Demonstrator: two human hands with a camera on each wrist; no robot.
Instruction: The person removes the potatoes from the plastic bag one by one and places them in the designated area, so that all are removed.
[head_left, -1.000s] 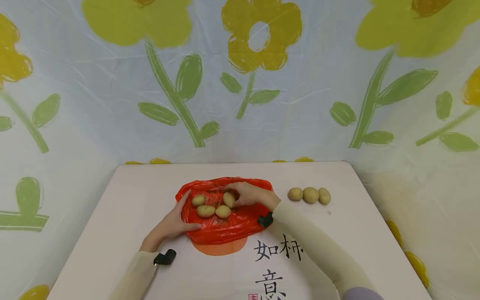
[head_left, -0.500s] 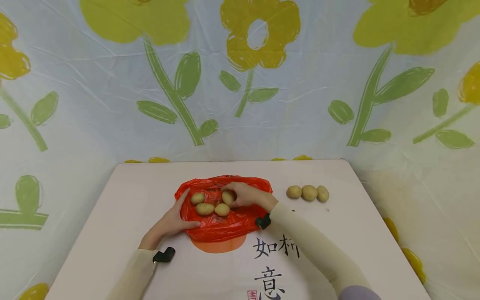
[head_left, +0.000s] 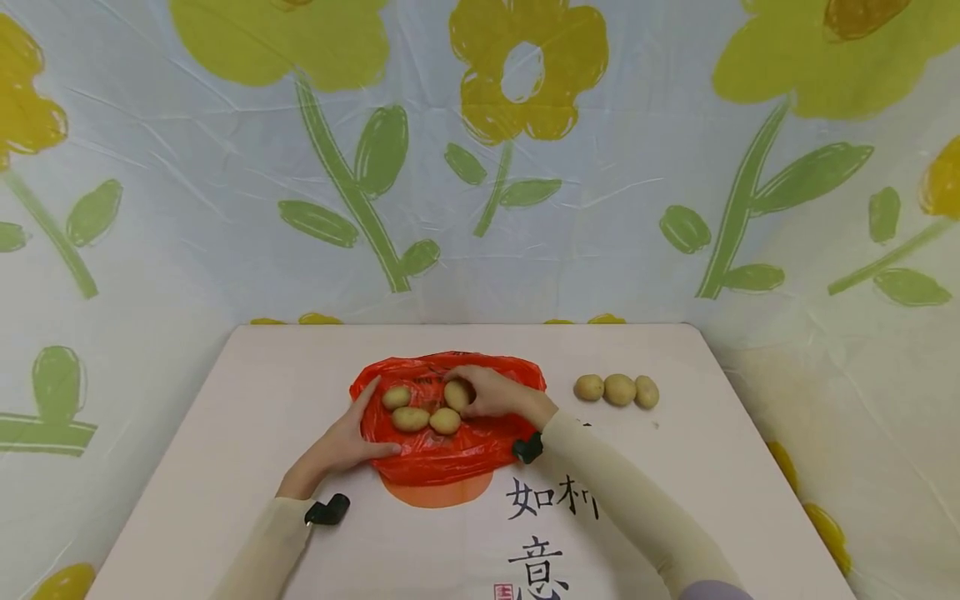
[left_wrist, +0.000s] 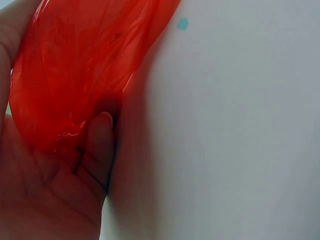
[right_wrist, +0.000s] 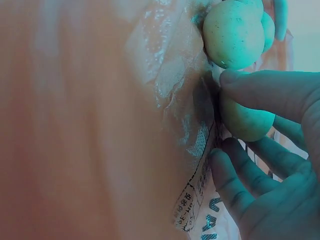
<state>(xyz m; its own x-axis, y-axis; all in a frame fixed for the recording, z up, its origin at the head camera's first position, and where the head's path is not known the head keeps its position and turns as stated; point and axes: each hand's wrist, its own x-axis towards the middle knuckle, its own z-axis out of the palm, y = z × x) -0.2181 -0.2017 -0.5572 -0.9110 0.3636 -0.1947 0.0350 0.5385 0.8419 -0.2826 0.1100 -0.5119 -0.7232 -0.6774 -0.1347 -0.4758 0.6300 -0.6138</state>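
Note:
A red plastic bag (head_left: pixel 487 446) lies spread on the table, its rim raised around several potatoes. My left hand (head_left: pixel 345 440) rests at the bag's left side, thumb and fingers spread apart; the left wrist view shows the red plastic (left_wrist: pixel 75 75) against that palm. My right hand (head_left: pixel 501 393) reaches over the bag and pinches a potato (head_left: pixel 456 395) between thumb and fingers, low against the plastic. Beside it sit a round potato (head_left: pixel 445 421), a longer potato (head_left: pixel 410 419) and a small potato (head_left: pixel 396 397). In the right wrist view the thumb partly covers the held potato (right_wrist: pixel 247 120).
Three more potatoes (head_left: pixel 619 389) stand in a touching row on the table right of the bag. The white tabletop (head_left: pixel 600 346) bears black written characters (head_left: pixel 536 498) and an orange print in front of the bag. A flower-patterned sheet (head_left: pixel 570 275) hangs behind and at both sides.
Hardly anything differs: both hands stay at their places and the right hand keeps its pinch on the same potato. The head view shifts slightly.

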